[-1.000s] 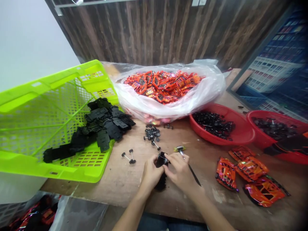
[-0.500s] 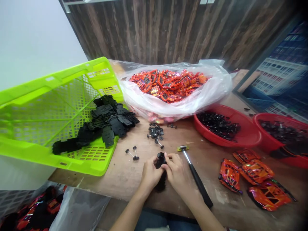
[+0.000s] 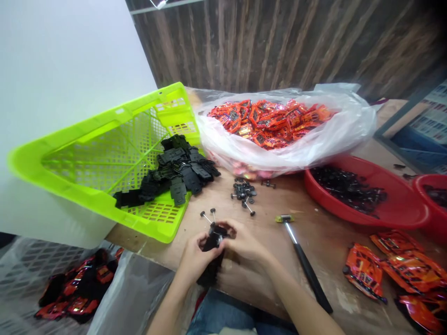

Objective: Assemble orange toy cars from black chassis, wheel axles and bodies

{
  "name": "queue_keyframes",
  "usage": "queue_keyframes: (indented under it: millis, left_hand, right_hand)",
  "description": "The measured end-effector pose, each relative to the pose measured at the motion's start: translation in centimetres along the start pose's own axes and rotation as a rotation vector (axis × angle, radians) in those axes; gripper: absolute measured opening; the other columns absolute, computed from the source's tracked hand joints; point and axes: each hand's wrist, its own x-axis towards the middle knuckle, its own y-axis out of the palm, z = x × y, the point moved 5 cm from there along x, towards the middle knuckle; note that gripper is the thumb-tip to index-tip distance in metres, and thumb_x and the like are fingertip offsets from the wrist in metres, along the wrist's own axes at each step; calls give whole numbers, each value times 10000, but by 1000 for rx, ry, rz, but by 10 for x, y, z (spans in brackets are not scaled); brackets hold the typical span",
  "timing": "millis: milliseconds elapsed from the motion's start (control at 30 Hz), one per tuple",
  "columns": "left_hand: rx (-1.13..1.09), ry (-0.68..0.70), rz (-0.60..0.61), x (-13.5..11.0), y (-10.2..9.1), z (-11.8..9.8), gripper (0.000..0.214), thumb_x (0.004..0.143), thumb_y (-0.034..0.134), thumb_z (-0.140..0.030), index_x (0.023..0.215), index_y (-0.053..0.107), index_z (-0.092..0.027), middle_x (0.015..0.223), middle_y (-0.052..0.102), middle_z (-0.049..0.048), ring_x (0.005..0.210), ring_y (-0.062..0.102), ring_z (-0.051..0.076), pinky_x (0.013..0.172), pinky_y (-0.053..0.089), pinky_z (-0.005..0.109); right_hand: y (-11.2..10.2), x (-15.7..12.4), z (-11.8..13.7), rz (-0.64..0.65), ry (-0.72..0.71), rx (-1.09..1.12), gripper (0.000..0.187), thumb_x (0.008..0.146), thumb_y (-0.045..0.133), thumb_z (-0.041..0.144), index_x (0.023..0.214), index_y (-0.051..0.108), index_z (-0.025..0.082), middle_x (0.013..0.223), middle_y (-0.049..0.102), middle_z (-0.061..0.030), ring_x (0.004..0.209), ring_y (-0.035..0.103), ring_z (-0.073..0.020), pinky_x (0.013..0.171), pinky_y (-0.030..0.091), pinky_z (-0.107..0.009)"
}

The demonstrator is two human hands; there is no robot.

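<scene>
A black plastic toy car chassis [image 3: 213, 238] is held between my two hands near the table's front edge. My left hand [image 3: 194, 257] is closed around its left side. With closed fingers, my right hand [image 3: 244, 243] grips the right side and upper end. A small shiny spot shows by the thumbs, too blurred to name. Another dark shape [image 3: 208, 273] lies below my hands, partly hidden. Just beyond the fingers are loose wheel axles [image 3: 207, 216] with black wheels. A pile of wheel axles [image 3: 243, 191] sits farther back.
A hammer [image 3: 304, 261] lies to the right. Orange car bodies [image 3: 365, 271] rest beyond it, near red basins [image 3: 407, 216] of black parts. At the back stands a plastic bag [image 3: 352, 114] of orange bodies. A tilted green crate [image 3: 139, 109] holds black chassis [image 3: 190, 177].
The camera has turned left, so everything sits farther right in view. Both hands have moved left with the chassis, closer to the loose wheel axles and farther from the hammer.
</scene>
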Motion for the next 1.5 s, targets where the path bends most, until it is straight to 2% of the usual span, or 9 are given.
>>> queue_keyframes:
  millis: [167,400,533,767,967,1233,1300,1433,1500]
  left_hand:
    - [20,-32,-347,2,-39,13,434,552,780,-253,946,664,-114,904,714,91,858,650,242,757,498,314]
    - [-299,-61,-296,34,-3,16,481,569,783,-247,1008,642,-110,957,705,88,849,656,206,769,506,298]
    - [-362,-81,-222,44,10,18,471,557,795,-235,985,643,-107,916,706,69,806,650,182,746,507,279]
    - [-388,-120,-202,46,15,12,436,546,791,-209,939,640,-98,828,696,41,705,640,147,660,507,241]
    - [-422,-166,-214,56,29,7,395,557,775,-217,902,622,-102,740,687,27,606,631,132,597,511,239]
    - [-430,-273,-75,54,31,5,319,550,763,-199,821,645,-78,695,716,115,560,660,201,507,517,282]
    - [-444,-250,-99,52,29,3,361,558,770,-234,857,645,-75,722,720,111,568,660,187,534,524,279]
    - [-490,-97,-312,49,24,3,481,556,792,-297,957,625,-91,781,711,62,626,662,160,647,536,287]
    - [-509,-27,-378,48,29,5,504,559,801,-301,984,616,-102,826,707,58,691,671,172,694,537,300]
  right_hand:
    - [1,36,3,44,-105,-568,392,879,477,239,1271,474,220,1330,508,-108,1250,427,-239,1023,292,-487]
    - [-8,19,-6,45,-134,-777,468,846,466,194,1314,445,170,1318,505,-142,1253,400,-252,1030,251,-467]
    - [-15,10,-16,53,-119,-783,589,808,479,203,1381,359,150,1399,425,-146,1298,347,-249,1042,235,-449]
    - [-23,11,-6,-6,-133,-808,468,799,488,159,1267,471,165,1248,530,-119,1191,429,-243,1026,285,-447]
    - [-44,-15,-13,-143,-50,-841,397,835,416,127,1220,511,130,1219,529,-139,1193,418,-252,1019,338,-441]
    - [-23,-14,-10,-247,-13,-870,475,793,556,280,1234,503,111,1206,535,-159,1154,430,-296,969,376,-465]
    - [-21,-12,-9,-312,-3,-867,494,759,572,274,1217,514,100,1172,548,-170,1129,446,-309,948,386,-472]
    - [-27,-30,1,-574,20,-690,550,737,575,270,1257,481,117,1170,554,-168,1104,492,-304,942,401,-472]
    - [-24,-43,10,-594,-35,-588,578,761,566,280,1309,433,155,1240,534,-151,1159,483,-286,981,387,-454]
